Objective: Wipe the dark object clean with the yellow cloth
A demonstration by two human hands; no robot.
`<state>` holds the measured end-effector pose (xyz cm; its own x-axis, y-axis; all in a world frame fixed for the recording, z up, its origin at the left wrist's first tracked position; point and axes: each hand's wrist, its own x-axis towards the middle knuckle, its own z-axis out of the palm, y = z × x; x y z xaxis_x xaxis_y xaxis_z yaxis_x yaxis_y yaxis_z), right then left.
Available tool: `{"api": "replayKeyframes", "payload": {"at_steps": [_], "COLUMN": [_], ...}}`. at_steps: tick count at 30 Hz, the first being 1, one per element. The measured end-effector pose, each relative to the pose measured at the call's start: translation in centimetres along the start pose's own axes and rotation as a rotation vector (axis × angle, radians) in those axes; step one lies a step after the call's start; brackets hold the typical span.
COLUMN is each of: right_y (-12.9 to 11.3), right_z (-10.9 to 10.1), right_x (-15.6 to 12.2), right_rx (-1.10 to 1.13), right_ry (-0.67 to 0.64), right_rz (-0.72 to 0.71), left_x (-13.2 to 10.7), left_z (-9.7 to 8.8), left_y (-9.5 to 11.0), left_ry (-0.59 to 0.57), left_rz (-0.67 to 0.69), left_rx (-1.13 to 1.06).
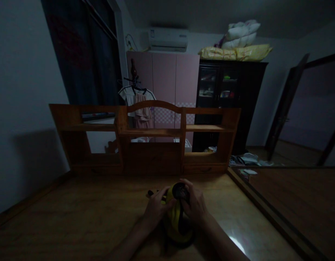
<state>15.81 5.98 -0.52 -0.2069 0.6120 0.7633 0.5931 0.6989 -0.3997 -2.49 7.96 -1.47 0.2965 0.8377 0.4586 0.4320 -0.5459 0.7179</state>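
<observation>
A yellow-and-black rounded object (174,223) rests on the wooden tabletop (82,210), close in front of me. Its exact kind is hard to make out in the dim light. My left hand (158,207) grips its left side, fingers bent against the yellow part. On the other side, my right hand (195,203) is closed around the upper edge, beside a dark round area at the top. Small dark pieces (150,193) poke out just beyond my left fingers; whether they belong to the object, I cannot tell.
A wooden shelf unit (151,132) with two drawers stands along the table's far edge. Behind it are a pink wardrobe (164,78), a dark cabinet (245,98) and hanging clothes (141,105). A raised wooden edge (265,210) borders the right side.
</observation>
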Motion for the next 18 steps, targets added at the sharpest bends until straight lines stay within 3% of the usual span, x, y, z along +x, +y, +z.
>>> {"api": "replayKeyframes", "payload": {"at_steps": [11, 18], "right_y": [1.2, 1.1], "right_z": [0.8, 0.9], "right_x": [0.2, 0.0], "right_rx": [-0.162, -0.126], "right_ry": [0.054, 0.033], "right_rz": [-0.019, 0.001], "left_x": [0.1, 0.1], "left_z": [-0.1, -0.2], "left_y": [-0.4, -0.3], "left_ry": [0.047, 0.051], "left_rz": [0.088, 0.085], "left_rx": [0.054, 0.126]}}
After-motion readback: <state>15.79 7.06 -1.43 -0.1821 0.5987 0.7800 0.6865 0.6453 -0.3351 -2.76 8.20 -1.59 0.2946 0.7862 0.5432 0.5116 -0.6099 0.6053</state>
